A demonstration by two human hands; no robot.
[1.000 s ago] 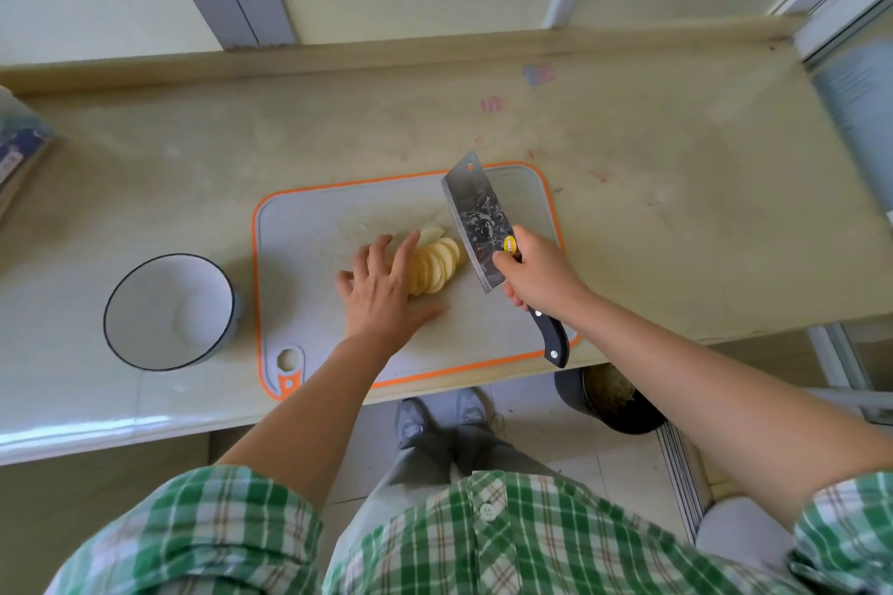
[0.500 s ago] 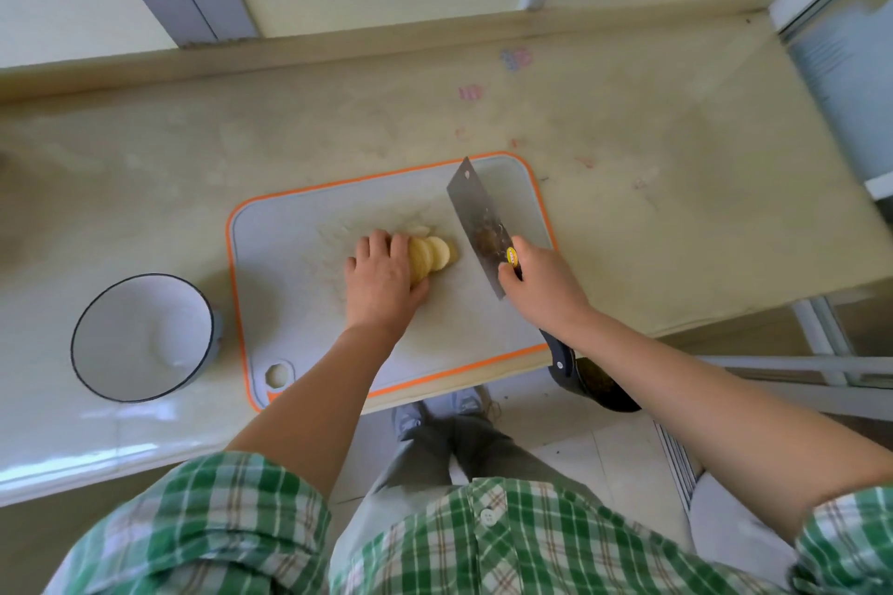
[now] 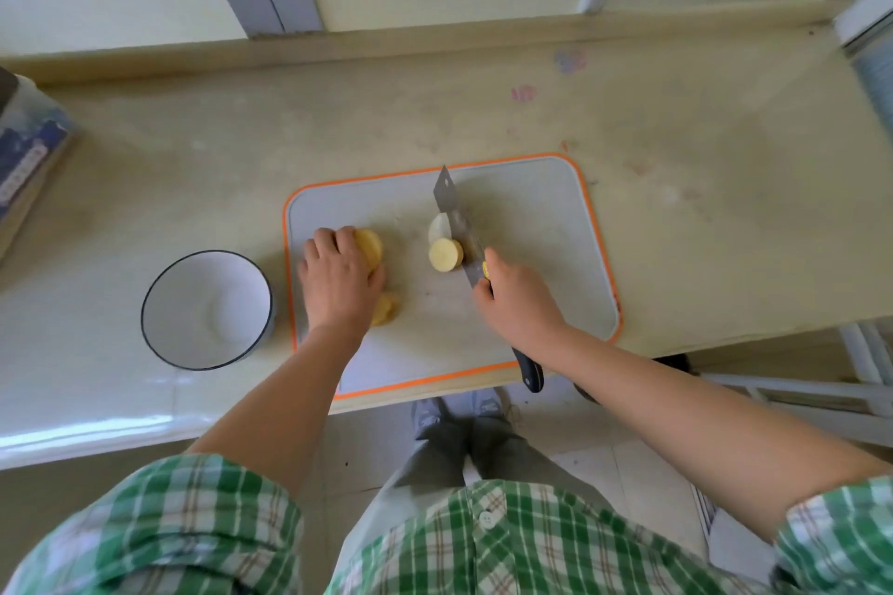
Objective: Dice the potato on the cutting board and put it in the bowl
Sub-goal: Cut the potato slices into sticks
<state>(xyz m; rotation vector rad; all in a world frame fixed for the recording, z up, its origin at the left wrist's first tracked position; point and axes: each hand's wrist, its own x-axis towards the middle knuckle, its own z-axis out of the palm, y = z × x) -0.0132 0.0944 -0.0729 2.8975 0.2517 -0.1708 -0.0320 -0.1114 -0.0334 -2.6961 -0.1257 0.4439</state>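
A grey cutting board (image 3: 541, 227) with an orange rim lies on the counter. My left hand (image 3: 336, 283) covers a stack of potato slices (image 3: 369, 246) at the board's left side, fingers curled over them; more slices (image 3: 386, 309) show under my wrist. A few slices (image 3: 444, 251) lie apart in the middle of the board, against the blade of a cleaver (image 3: 452, 217). My right hand (image 3: 519, 304) grips the cleaver's handle, its blade edge down on the board. An empty white bowl (image 3: 208, 309) with a dark rim stands left of the board.
A pale counter (image 3: 676, 208) runs to a raised back edge and a wall. A blue-and-white package (image 3: 29, 159) sits at the far left. The counter's front edge is just below the board; my legs and shoes show beneath.
My left hand has slid most of the slices leftward across the board. A few slices stayed by the cleaver, whose blade has turned more upright.
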